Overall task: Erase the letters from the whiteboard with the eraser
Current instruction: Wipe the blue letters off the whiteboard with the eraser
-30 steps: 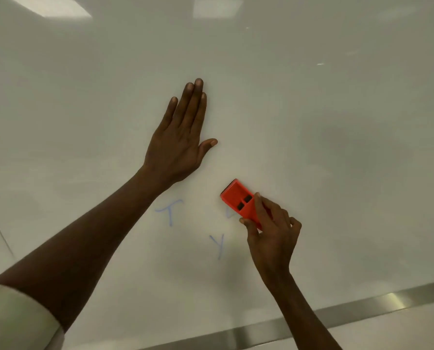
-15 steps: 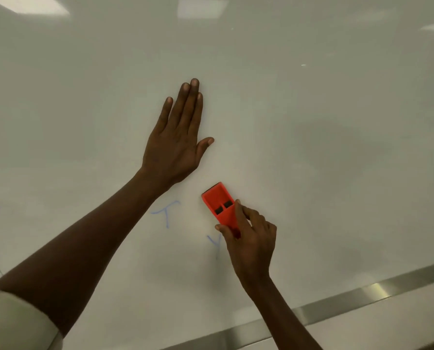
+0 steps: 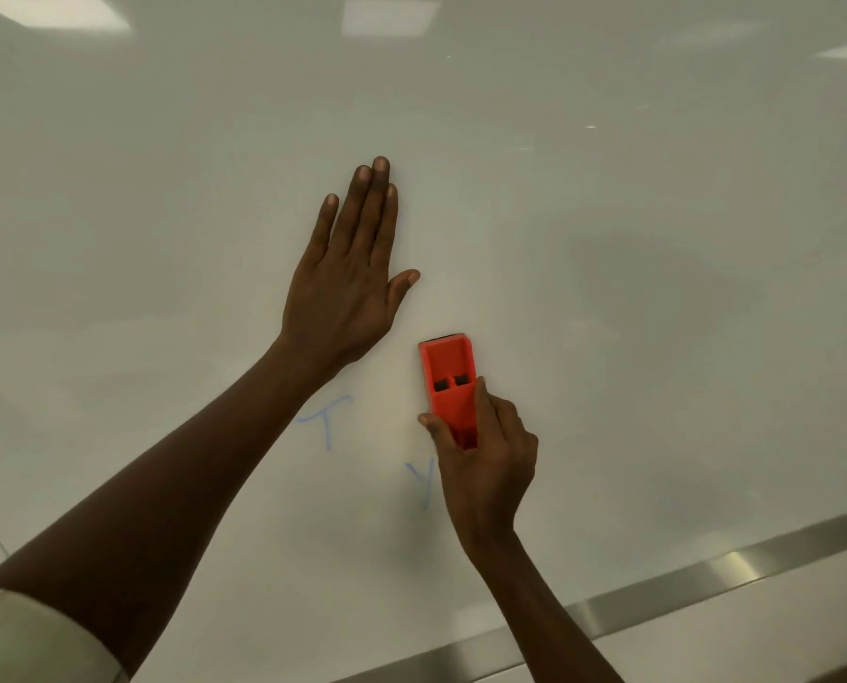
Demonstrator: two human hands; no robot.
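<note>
A white whiteboard (image 3: pixel 608 288) fills the view. Two faint blue letters are on it: a T (image 3: pixel 326 419) beside my left forearm and a Y (image 3: pixel 424 483) lower down, its right side partly hidden by my right hand. My right hand (image 3: pixel 485 456) grips the lower half of a red eraser (image 3: pixel 448 377), which lies against the board above the Y and right of the T. My left hand (image 3: pixel 350 283) presses flat on the board with straight fingers, above and left of the eraser.
A silver metal frame strip (image 3: pixel 707 574) runs along the board's lower edge, rising to the right. Ceiling lights reflect in the board's top. A pale sleeve (image 3: pixel 27 643) shows at the lower left corner.
The eraser first slid left and down across a mark right of the T, which is now gone. It has since turned more upright. My left hand stayed put.
</note>
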